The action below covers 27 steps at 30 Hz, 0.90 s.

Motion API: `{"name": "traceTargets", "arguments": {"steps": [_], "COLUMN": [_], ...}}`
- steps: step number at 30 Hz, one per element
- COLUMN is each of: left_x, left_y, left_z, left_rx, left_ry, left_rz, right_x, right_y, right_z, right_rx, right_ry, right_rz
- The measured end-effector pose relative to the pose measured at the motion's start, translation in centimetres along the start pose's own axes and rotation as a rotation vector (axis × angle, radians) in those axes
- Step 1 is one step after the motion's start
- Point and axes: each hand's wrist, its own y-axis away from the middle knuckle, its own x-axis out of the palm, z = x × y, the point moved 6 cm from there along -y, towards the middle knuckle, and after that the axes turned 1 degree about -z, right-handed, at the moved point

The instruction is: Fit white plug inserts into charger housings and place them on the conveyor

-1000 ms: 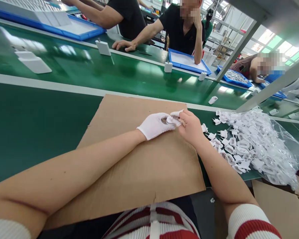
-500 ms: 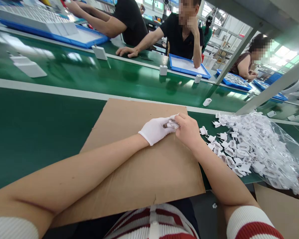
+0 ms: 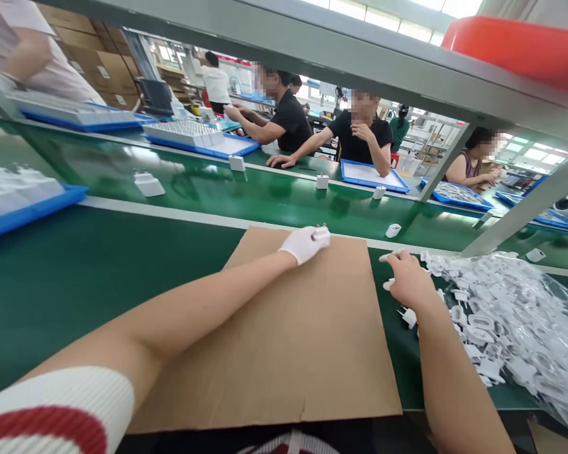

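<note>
My left hand (image 3: pixel 303 243), in a white glove, reaches to the far edge of the brown cardboard sheet (image 3: pixel 293 340) and is closed on a small white plug part (image 3: pixel 320 233). My bare right hand (image 3: pixel 408 281) rests palm down on the green table at the edge of the heap of white plug parts (image 3: pixel 490 315). Its fingers curl over the nearest pieces; whether it grips one is hidden.
A green conveyor belt (image 3: pixel 246 195) runs across behind the cardboard, carrying white adapters (image 3: pixel 148 184). Blue trays (image 3: pixel 372 178) lie on the far side, where several seated people work. A clear plastic bag (image 3: pixel 534 302) holds the parts heap. A slanted metal post (image 3: pixel 520 214) rises at right.
My hands have separated: the left carried the white part forward toward the belt, the right moved right onto the parts heap. The camera has tilted upward.
</note>
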Motion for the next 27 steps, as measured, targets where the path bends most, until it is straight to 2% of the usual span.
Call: {"name": "traceTargets", "arguments": {"steps": [2,4,6,10,11,13,15,16,18,22,24,27], "left_x": [-1.9,-3.5,-4.7,-6.0,-6.4,-7.3,-7.9,-7.8,-6.1,1.2,5.0,9.8], "left_y": [-2.9,-5.3,-6.9,-7.5,-7.2,-6.4,-5.7,-5.6,-6.2,-8.5,-9.5,-11.0], "left_z": [1.8,3.7,5.2,7.1,7.1,6.5,4.7,3.3,0.1,-6.0,-8.3,-10.5], "left_rx": [-0.05,-0.113,-0.171,-0.291,-0.329,-0.383,-0.36,-0.302,-0.125,0.266,0.363,0.368], "left_ry": [-0.045,-0.094,-0.133,-0.188,-0.192,-0.191,-0.217,-0.248,-0.332,-0.388,-0.368,-0.395], "left_rz": [-0.103,-0.184,-0.218,-0.184,-0.205,-0.348,-0.562,-0.633,-0.616,-0.237,-0.064,0.14], "right_x": [0.5,1.1,1.3,0.7,0.5,0.2,0.4,0.8,1.7,3.3,3.6,3.8], "right_y": [0.1,-0.2,-0.8,-1.3,-1.3,-1.0,-0.6,-0.5,-0.2,0.2,0.2,0.0], "right_z": [-1.4,-2.1,-2.3,-1.7,-1.1,0.6,2.9,4.0,5.8,7.1,7.0,6.6], "right_rx": [0.08,0.129,0.141,0.138,0.122,0.047,-0.06,-0.102,-0.155,-0.201,-0.208,-0.211], "right_ry": [0.12,0.132,0.106,0.021,-0.029,-0.161,-0.297,-0.347,-0.396,-0.371,-0.363,-0.373], "right_rz": [0.151,0.247,0.237,0.074,0.026,-0.042,-0.035,0.002,0.1,0.226,0.245,0.263]}}
